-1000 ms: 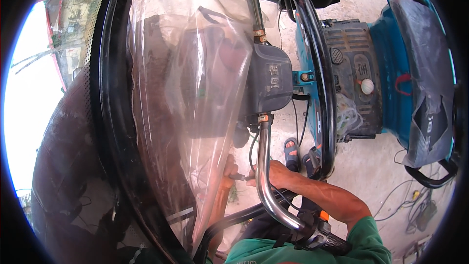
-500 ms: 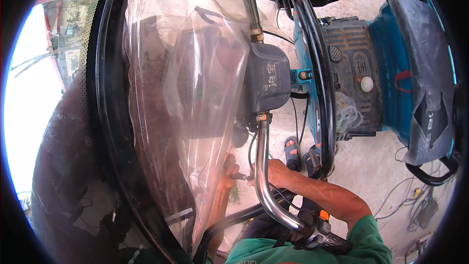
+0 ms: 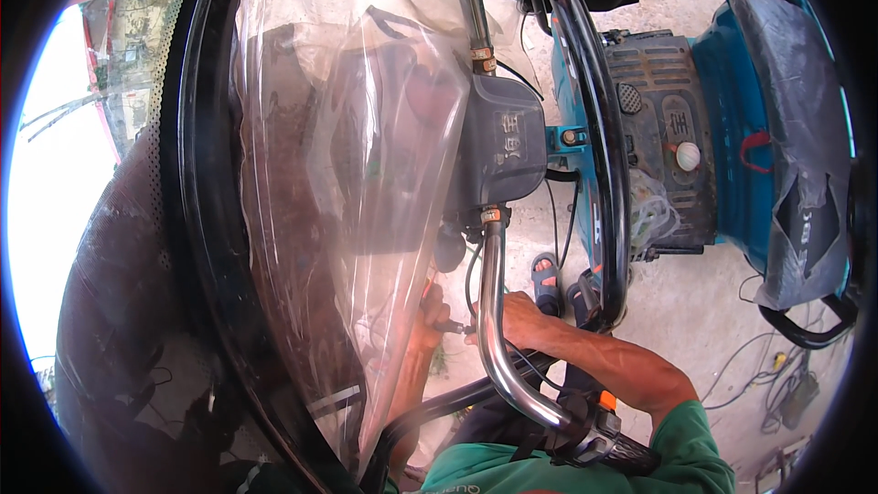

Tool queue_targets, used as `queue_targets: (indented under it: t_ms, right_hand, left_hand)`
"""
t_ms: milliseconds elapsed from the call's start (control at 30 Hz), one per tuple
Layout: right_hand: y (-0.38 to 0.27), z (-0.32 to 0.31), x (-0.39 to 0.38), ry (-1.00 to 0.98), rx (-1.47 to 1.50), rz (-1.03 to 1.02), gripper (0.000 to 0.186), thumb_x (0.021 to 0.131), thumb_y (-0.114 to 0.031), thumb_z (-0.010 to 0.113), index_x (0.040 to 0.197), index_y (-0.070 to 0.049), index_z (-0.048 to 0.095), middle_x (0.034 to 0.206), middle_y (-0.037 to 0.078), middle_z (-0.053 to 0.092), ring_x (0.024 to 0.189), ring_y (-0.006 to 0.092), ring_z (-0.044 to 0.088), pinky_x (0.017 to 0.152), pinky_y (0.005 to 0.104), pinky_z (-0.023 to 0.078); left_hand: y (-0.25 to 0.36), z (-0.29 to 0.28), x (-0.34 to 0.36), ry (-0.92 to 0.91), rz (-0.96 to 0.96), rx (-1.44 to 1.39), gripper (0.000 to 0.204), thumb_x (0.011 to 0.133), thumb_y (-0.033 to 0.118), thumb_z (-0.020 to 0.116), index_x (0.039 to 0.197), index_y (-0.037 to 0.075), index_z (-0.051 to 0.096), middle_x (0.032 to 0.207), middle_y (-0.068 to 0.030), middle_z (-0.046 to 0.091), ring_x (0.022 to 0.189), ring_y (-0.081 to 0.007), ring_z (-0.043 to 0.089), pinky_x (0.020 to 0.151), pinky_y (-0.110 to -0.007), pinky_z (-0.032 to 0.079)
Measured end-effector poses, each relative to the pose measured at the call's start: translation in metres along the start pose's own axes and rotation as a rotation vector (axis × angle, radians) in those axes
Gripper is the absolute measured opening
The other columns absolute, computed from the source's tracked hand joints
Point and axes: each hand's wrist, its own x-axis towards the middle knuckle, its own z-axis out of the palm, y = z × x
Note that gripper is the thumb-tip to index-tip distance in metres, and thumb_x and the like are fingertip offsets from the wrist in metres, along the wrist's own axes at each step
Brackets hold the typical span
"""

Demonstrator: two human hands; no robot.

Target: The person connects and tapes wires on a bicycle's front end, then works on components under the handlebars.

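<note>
The right hand (image 3: pixel 514 318) is seen low in the middle of the view, reached in behind the chrome handlebar (image 3: pixel 492 311) of a scooter, with its fingers closed narrowly around a small dark part (image 3: pixel 450 327) held just below the grey handlebar cover (image 3: pixel 506 151). The left hand (image 3: pixel 428 316) is pressed in from the other side, touching the same small part, but it is half hidden by a clear plastic sheet (image 3: pixel 347 174), so it cannot be told whether it is open or closed. Thin black cables (image 3: pixel 471 279) are strung down beside the two hands. A black grip with an orange switch (image 3: pixel 599 425) is seen at the handlebar's near end, above a green sleeve (image 3: pixel 677 457). The blue scooter body (image 3: pixel 732 128), its footboard and grey seat are seen to the right on concrete floor (image 3: pixel 695 311).
</note>
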Motion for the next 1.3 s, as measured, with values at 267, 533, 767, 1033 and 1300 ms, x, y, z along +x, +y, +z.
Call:
queue_targets:
  t_ms: [267, 533, 767, 1033, 1300]
  right_hand:
    - [-0.001, 0.001, -0.001, 0.029, -0.069, -0.036, 0.033, 0.08, -0.038, 0.075, 0.087, -0.007, 0.066, 0.081, 0.014, 0.07, 0.081, 0.0362, 0.069, 0.073, 0.0479, 0.051]
    - [0.0, 0.0, -0.004, -0.006, 0.01, 0.033, 0.033, 0.078, -0.039, 0.075, 0.086, -0.008, 0.068, 0.082, 0.015, 0.071, 0.082, 0.0362, 0.069, 0.074, 0.0478, 0.052]
    - [-0.001, -0.004, -0.01, -0.007, 0.099, 0.13, 0.036, 0.08, -0.042, 0.074, 0.096, -0.01, 0.072, 0.088, 0.013, 0.073, 0.088, 0.0334, 0.07, 0.079, 0.0441, 0.053]
    - [0.0, -0.003, -0.017, -0.063, 0.157, 0.123, 0.04, 0.081, -0.042, 0.073, 0.105, -0.01, 0.073, 0.093, 0.015, 0.073, 0.093, 0.0343, 0.07, 0.084, 0.0443, 0.052]
    - [0.006, 0.005, -0.021, -0.046, 0.111, 0.058, 0.033, 0.08, -0.039, 0.071, 0.09, -0.009, 0.076, 0.084, 0.017, 0.072, 0.084, 0.0354, 0.07, 0.076, 0.0458, 0.054]
  left_hand:
    - [-0.003, -0.006, 0.004, -0.016, -0.016, 0.036, 0.027, 0.1, 0.03, 0.055, 0.085, 0.008, 0.059, 0.064, 0.0006, 0.057, 0.04, -0.0051, 0.03, 0.039, -0.022, 0.027]
    - [-0.001, 0.014, -0.009, 0.055, -0.054, 0.123, 0.024, 0.103, 0.035, 0.052, 0.09, 0.016, 0.055, 0.066, 0.0046, 0.042, 0.046, -0.0095, 0.03, 0.045, -0.027, 0.026]
    - [0.005, -0.005, -0.007, 0.039, -0.105, 0.128, 0.015, 0.099, 0.031, 0.055, 0.092, 0.017, 0.054, 0.07, 0.0037, 0.049, 0.047, -0.0106, 0.032, 0.046, -0.029, 0.028]
    - [0.008, -0.014, -0.004, -0.083, -0.056, 0.106, 0.015, 0.097, 0.027, 0.056, 0.093, 0.013, 0.057, 0.073, 0.0014, 0.054, 0.046, -0.0094, 0.032, 0.049, -0.03, 0.032]
    - [-0.002, -0.029, 0.007, -0.172, -0.06, 0.061, 0.025, 0.098, 0.033, 0.056, 0.103, 0.009, 0.064, 0.093, -0.0009, 0.065, 0.083, -0.0138, 0.062, 0.073, -0.029, 0.051]
